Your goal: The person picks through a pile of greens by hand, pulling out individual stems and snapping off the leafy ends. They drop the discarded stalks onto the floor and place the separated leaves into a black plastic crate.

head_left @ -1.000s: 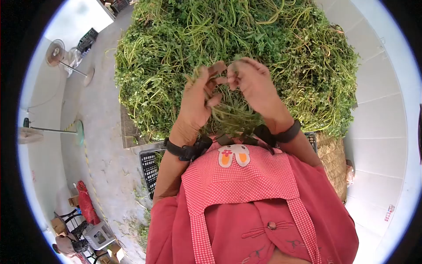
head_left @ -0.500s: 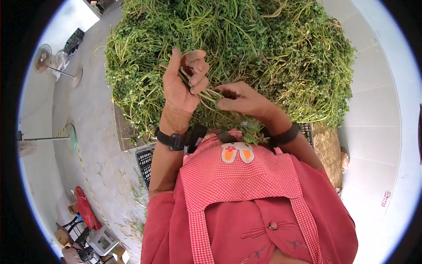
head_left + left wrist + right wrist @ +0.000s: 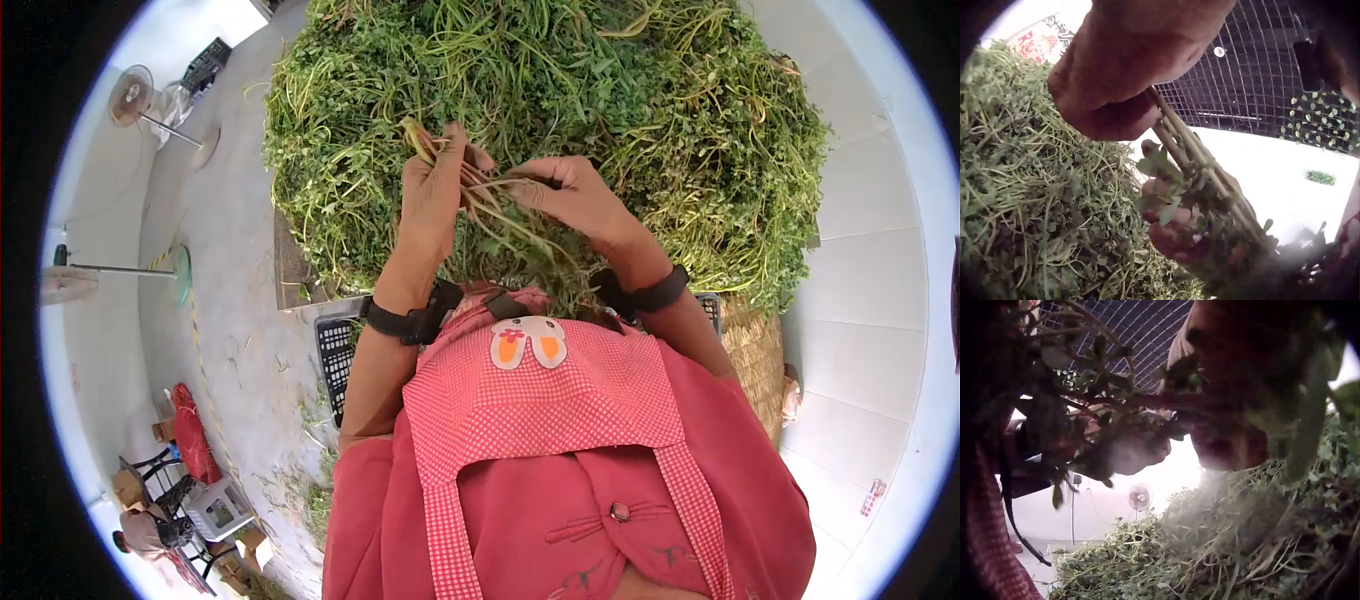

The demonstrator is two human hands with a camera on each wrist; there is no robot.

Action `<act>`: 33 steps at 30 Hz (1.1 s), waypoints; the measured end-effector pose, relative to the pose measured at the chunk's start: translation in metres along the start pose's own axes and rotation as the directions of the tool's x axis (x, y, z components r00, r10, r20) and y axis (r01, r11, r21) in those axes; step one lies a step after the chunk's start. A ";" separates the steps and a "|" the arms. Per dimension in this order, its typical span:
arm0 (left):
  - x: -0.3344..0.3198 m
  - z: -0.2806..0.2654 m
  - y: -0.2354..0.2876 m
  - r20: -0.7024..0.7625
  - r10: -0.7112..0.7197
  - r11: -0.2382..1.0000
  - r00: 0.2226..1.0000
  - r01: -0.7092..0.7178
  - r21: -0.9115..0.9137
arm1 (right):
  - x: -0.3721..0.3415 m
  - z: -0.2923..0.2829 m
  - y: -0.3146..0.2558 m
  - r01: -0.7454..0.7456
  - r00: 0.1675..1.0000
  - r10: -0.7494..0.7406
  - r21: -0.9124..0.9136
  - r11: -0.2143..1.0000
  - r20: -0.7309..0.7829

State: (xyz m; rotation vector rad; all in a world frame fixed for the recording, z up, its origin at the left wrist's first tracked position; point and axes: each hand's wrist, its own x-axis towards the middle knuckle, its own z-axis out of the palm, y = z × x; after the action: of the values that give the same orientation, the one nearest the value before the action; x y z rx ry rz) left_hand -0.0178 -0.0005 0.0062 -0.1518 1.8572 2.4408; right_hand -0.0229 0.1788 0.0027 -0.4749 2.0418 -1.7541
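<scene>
My left hand (image 3: 432, 200) grips a small bunch of leafy green stems (image 3: 492, 210), thumb pointing up and stem ends jutting out above it. To its right, my right hand (image 3: 583, 205) pinches the same bunch between thumb and fingers. The leafy ends hang down toward the apron. In the left wrist view the long pale stems (image 3: 1194, 147) slant from under the fingers (image 3: 1116, 69) of my left hand, leaves along them. The right wrist view is dark, with leaves across much of it. Behind both hands rises a large heap of the same kind of greens (image 3: 545, 90).
A black plastic crate (image 3: 335, 365) sits under the heap's near left edge, with a woven straw sack (image 3: 752, 360) at the right. Standing fans (image 3: 130, 95) are on the left floor. A red bag (image 3: 193, 435) and a grey crate (image 3: 218, 510) lie lower left, near another person (image 3: 140, 530).
My hands came from close together over the heap, moved apart, and now both hold the bunch. The left fingers, which showed palm-up half a second ago, have turned over around the stems.
</scene>
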 end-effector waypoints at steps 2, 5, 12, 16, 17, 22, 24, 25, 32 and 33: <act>0.003 0.005 -0.004 -0.067 0.049 0.999 0.997 -0.050 -0.013 | 0.001 0.002 -0.004 0.294 0.926 -0.271 0.055 0.954 -0.262; 0.005 0.009 -0.008 -0.174 0.043 0.999 0.984 -0.046 -0.018 | -0.012 -0.017 -0.023 0.278 0.909 -0.295 -0.097 0.956 -0.296; 0.000 0.028 -0.004 -0.251 0.037 0.997 0.967 -0.054 -0.062 | -0.017 -0.014 -0.009 0.180 0.948 -0.290 -0.534 0.826 -0.130; -0.002 0.033 -0.013 -0.204 0.082 0.997 0.976 -0.080 0.017 | -0.020 -0.011 -0.003 0.152 0.946 -0.277 -0.530 0.835 -0.166; 0.000 0.036 -0.015 -0.221 0.118 0.993 0.968 -0.120 0.007 | -0.020 -0.012 -0.005 0.171 0.941 -0.297 -0.532 0.829 -0.162; -0.001 0.039 -0.018 -0.197 0.125 0.992 0.972 -0.122 0.027 | -0.018 -0.008 0.002 0.185 0.918 -0.352 -0.591 0.786 -0.181; -0.002 0.040 -0.017 -0.190 0.138 0.990 0.972 -0.133 0.037 | -0.018 -0.008 -0.001 0.185 0.913 -0.367 -0.619 0.763 -0.179; -0.004 0.040 -0.016 -0.190 0.133 0.991 0.973 -0.126 0.044 | -0.019 -0.008 -0.003 0.189 0.914 -0.372 -0.643 0.742 -0.161; -0.005 0.040 -0.019 -0.156 0.147 0.984 0.977 -0.129 0.120 | -0.009 0.004 0.007 0.186 0.850 -0.502 -0.800 0.571 -0.160; -0.005 0.039 -0.019 -0.154 0.146 0.985 0.977 -0.128 0.120 | -0.007 0.003 0.010 0.184 0.850 -0.501 -0.800 0.571 -0.162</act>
State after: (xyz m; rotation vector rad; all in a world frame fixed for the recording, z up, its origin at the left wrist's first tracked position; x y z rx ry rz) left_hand -0.0117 0.0424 -0.0008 -0.2299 2.1320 2.4736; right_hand -0.0155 0.1814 -0.0066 -0.9036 3.1579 -1.0866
